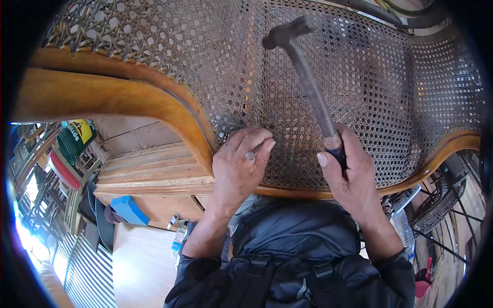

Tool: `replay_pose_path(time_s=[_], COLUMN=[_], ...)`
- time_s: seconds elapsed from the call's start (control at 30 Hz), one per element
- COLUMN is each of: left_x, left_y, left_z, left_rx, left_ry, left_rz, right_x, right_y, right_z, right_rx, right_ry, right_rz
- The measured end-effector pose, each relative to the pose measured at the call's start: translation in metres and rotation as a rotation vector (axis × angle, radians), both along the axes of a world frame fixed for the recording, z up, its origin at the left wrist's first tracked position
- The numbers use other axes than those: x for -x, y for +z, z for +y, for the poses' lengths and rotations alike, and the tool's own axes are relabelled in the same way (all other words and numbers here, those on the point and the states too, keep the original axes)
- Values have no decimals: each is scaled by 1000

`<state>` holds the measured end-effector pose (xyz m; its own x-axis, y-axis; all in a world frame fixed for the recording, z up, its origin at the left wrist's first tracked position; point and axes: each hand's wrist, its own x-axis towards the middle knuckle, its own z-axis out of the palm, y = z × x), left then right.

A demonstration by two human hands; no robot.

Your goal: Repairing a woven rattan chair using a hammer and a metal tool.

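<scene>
My right hand (352, 172) is closed around the dark grip of a claw hammer (310, 87). The hammer's metal shaft rises up and to the left, its head held over the woven cane panel (328, 61). My left hand (240, 161) is closed at the panel's near edge, beside the curved wooden frame (174, 110). A slim metal punch (250, 156) is pinched in its fingers, round end facing up. The lower end of the punch is hidden by the hand. Rows of holes and strands cover the panel, with looser weave at the far left.
Left of the frame is a wooden chest or bench (149, 177), with a blue block (129, 209) on its side. A green can (77, 138) and a red object (63, 171) lie farther left. At right stand a dark woven chair (441, 205) and a pink item (423, 285).
</scene>
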<state>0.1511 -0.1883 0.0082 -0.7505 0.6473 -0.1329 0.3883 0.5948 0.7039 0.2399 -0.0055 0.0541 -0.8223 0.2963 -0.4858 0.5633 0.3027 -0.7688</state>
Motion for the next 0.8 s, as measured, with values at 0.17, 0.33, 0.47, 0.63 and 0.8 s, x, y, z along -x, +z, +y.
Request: replay_pose_path(time_s=[0.17, 0.33, 0.47, 0.63, 0.8], left_x=[0, -2, 0, 9, 36], left_y=[-2, 1, 0, 9, 19], left_z=[-1, 1, 4, 10, 48], left_rx=[-45, -88, -58, 15, -69], left_ry=[17, 78, 73, 265, 492], left_rz=[-8, -40, 7, -119, -150], right_x=[-8, 1, -7, -13, -8], right_y=[-40, -11, -36, -32, -32], right_z=[-3, -5, -6, -1, 2], right_rx=[-158, -103, -168, -105, -71], right_ry=[177, 57, 151, 87, 91], right_rz=[-152, 7, -138, 29, -113])
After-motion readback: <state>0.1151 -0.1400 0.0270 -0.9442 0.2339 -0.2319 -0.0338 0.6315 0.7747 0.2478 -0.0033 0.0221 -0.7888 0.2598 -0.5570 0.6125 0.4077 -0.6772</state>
